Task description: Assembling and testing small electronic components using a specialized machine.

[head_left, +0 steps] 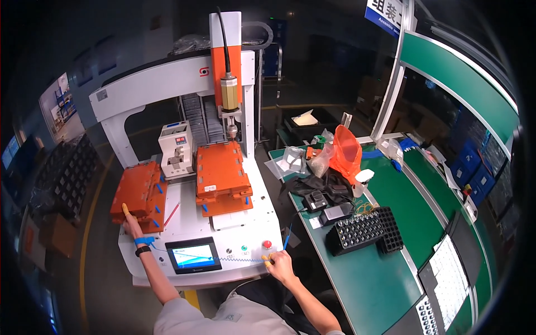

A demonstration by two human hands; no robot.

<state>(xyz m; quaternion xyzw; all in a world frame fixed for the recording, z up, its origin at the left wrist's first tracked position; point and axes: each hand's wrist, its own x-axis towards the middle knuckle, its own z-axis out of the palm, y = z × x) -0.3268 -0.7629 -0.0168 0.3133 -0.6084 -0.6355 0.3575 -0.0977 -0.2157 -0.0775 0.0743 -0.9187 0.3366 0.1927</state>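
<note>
So, orange fixture at 9 o'clock, left hand on its near edge, can't tell if it's gripping; white device blocks the gap toward a second orange fixture; right hand at 6, fingers curled, contents hidden; black tray hogging bench at 4.

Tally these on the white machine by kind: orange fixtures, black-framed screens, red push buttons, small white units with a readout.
Orange fixtures: 2
Black-framed screen: 1
Red push button: 1
Small white unit: 1
Total: 5
</note>
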